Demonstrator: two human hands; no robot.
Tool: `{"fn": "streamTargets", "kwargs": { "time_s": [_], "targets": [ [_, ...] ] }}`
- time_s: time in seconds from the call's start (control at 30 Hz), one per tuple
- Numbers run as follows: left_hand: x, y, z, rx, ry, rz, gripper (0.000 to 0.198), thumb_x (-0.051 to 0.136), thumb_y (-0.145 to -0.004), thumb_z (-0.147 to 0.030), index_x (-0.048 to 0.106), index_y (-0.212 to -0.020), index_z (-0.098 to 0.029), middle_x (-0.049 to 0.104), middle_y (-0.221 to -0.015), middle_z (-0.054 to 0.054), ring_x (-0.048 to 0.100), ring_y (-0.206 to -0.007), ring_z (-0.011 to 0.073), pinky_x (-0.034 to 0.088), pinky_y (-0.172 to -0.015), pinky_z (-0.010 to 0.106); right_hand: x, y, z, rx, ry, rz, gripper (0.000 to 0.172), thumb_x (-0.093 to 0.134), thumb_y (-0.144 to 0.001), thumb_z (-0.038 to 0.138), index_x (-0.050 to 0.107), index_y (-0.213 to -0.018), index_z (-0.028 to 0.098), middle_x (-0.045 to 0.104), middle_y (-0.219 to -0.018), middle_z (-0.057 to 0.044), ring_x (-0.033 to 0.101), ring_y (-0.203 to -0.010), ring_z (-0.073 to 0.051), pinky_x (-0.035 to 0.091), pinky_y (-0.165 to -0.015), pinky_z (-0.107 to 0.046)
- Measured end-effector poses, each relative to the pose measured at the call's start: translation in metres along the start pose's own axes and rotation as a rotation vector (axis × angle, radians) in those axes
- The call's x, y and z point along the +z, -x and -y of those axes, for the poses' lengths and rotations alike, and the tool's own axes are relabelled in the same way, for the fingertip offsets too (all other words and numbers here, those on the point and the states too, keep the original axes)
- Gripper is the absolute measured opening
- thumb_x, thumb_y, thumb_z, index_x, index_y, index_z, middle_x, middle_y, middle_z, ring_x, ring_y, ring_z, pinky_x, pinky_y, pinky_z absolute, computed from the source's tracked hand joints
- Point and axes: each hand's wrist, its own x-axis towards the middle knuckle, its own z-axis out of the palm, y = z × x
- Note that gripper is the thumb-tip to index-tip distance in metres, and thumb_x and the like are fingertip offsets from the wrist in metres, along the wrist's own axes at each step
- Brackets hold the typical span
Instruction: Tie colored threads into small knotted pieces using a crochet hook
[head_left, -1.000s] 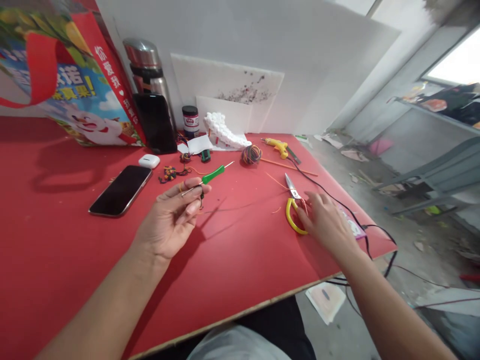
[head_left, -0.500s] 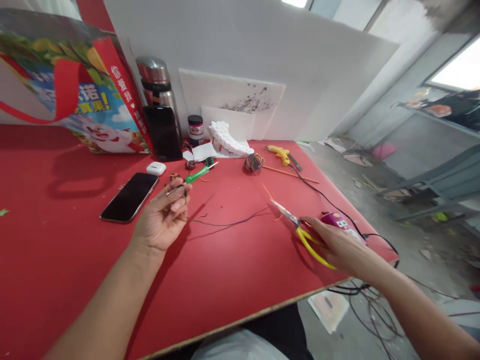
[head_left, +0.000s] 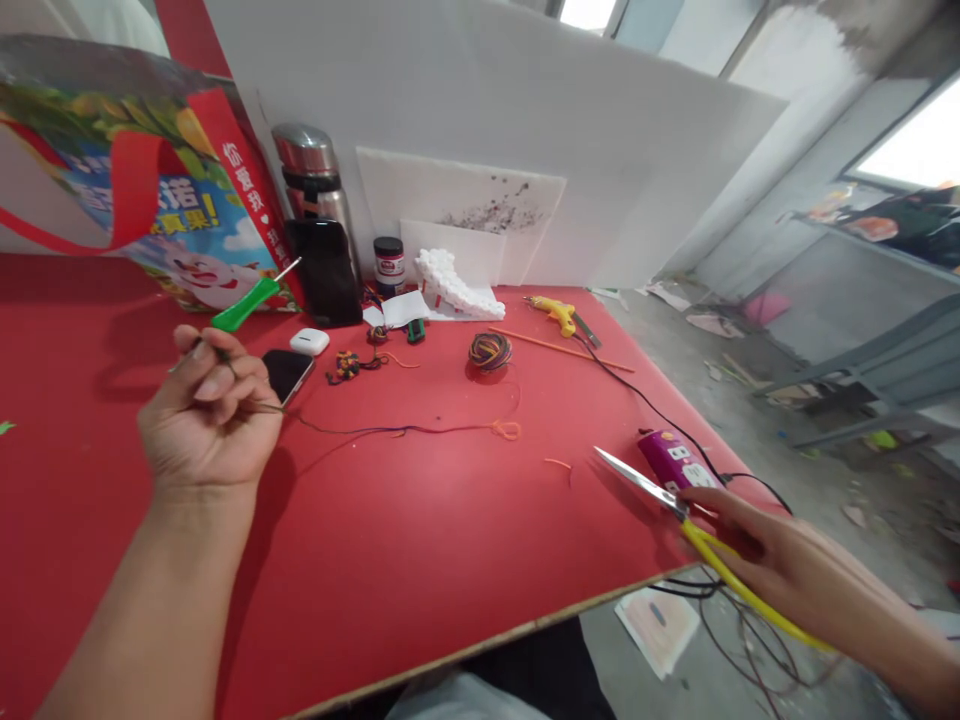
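My left hand [head_left: 214,415], fingers closed, is raised over the left of the table. It holds a green-handled crochet hook [head_left: 246,305], its thin metal tip pointing up and right. A thin dark yarn strand [head_left: 360,430] runs from the fingers to an orange loop lying on the table; a dark bit in the fingertips is too small to make out. My right hand [head_left: 772,550] grips yellow-handled scissors [head_left: 637,480] at the right edge, blades together and pointing left. Left of the blades lies a short orange yarn scrap [head_left: 557,463]. A multicoloured yarn ball [head_left: 490,352] sits farther back.
Beside the scissors lies a purple packet [head_left: 671,458]. A yellow glue gun [head_left: 553,314] with a black cord and an orange stick [head_left: 570,350] lie behind. Phones, an earbud case [head_left: 309,342], a thermos [head_left: 307,160] and a printed bag [head_left: 187,230] stand left.
My left hand moved left with the crochet hook, trailing yarn. My right hand drew the scissors right and nearer, away from the yarn, and the blades closed. The yarn ball shifted slightly left and nearer.
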Motion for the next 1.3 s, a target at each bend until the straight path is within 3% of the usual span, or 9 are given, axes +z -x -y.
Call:
{"fn": "streamTargets", "kwargs": {
  "time_s": [0.13,0.27,0.43,0.63,0.8,0.97,1.1,1.23,1.3],
  "targets": [
    [0.001,0.003,0.010,-0.012,0.040,-0.018,0.056,0.030,-0.115,-0.025,0.067,-0.074,-0.018,0.068,-0.065,-0.005,0.041,-0.042,-0.0059,0.024,-0.037,0.003,0.019,-0.032,0.018,0.064,0.099,0.071,0.042,0.053,-0.096,0.054,0.067,-0.123,0.026,0.066,-0.058,-0.004,0.068,-0.052,-0.031,0.041,-0.051,-0.037],
    [0.002,0.008,0.027,-0.113,-0.040,-0.022,0.060,0.028,-0.113,-0.013,0.071,-0.072,-0.016,0.069,-0.065,0.001,0.041,-0.042,-0.0035,0.026,-0.036,0.004,0.037,-0.083,0.066,0.165,0.262,0.046,0.047,0.045,-0.103,0.045,0.063,-0.133,0.014,0.078,-0.089,-0.016,0.076,-0.084,-0.034,0.043,-0.064,-0.036],
    [-0.006,0.005,0.037,-0.160,-0.039,-0.025,0.046,0.046,-0.101,0.000,0.070,-0.066,-0.016,0.069,-0.062,0.003,0.043,-0.037,-0.0007,0.029,-0.032,0.005,0.046,-0.120,0.109,0.067,0.391,0.088,0.037,0.049,-0.105,0.038,0.073,-0.112,0.011,0.073,-0.110,-0.022,0.074,-0.095,-0.030,0.045,-0.071,-0.033],
    [-0.007,0.003,0.041,-0.176,0.005,-0.069,0.061,0.025,-0.099,0.003,0.071,-0.063,-0.013,0.066,-0.058,0.007,0.042,-0.031,0.0010,0.024,-0.028,0.008,0.059,-0.174,0.149,0.033,0.030,0.036,0.052,0.058,-0.100,0.051,0.065,-0.133,0.013,0.074,-0.122,-0.018,0.070,-0.108,-0.030,0.047,-0.080,-0.034],
    [-0.007,0.005,0.045,-0.191,-0.011,-0.089,0.063,0.023,-0.098,0.004,0.072,-0.062,-0.013,0.066,-0.058,0.008,0.041,-0.030,0.0014,0.025,-0.028,0.009,0.086,-0.232,0.173,0.039,-0.031,0.122,0.032,0.075,-0.086,0.044,0.076,-0.099,0.015,0.078,-0.094,-0.012,0.070,-0.086,-0.025,0.042,-0.066,-0.029],
    [-0.010,0.005,0.048,-0.214,-0.025,-0.040,0.057,0.031,-0.095,0.005,0.073,-0.062,-0.013,0.068,-0.060,0.008,0.042,-0.031,0.0013,0.026,-0.028,0.009,0.096,-0.250,0.169,0.012,-0.105,0.103,0.015,0.071,-0.081,0.019,0.070,-0.066,0.016,0.067,-0.064,-0.005,0.062,-0.065,-0.020,0.036,-0.059,-0.030],
    [-0.011,0.005,0.048,-0.224,-0.030,-0.015,0.057,0.030,-0.097,0.004,0.072,-0.063,-0.014,0.068,-0.060,0.007,0.043,-0.032,0.0012,0.026,-0.028,0.009,0.079,-0.256,0.159,0.013,-0.172,-0.017,0.025,0.070,-0.075,0.013,0.059,-0.053,0.018,0.055,-0.051,-0.004,0.055,-0.060,-0.019,0.037,-0.058,-0.031],
    [-0.011,0.005,0.046,-0.189,0.000,-0.033,0.062,0.024,-0.100,0.001,0.072,-0.064,-0.014,0.068,-0.061,0.007,0.044,-0.032,0.0005,0.026,-0.029,0.007,0.050,-0.265,0.164,-0.010,-0.318,-0.180,0.021,0.058,-0.081,0.011,0.057,-0.062,0.020,0.053,-0.054,0.001,0.051,-0.056,-0.014,0.039,-0.055,-0.028],
    [-0.010,0.004,0.045,-0.166,-0.005,-0.033,0.062,0.024,-0.101,0.000,0.071,-0.064,-0.014,0.068,-0.060,0.007,0.044,-0.032,0.0004,0.026,-0.028,0.006,0.035,-0.263,0.178,-0.089,-0.625,-0.263,0.020,0.057,-0.079,0.007,0.053,-0.067,0.022,0.052,-0.053,0.004,0.048,-0.051,-0.012,0.038,-0.050,-0.025]
  ]
}}
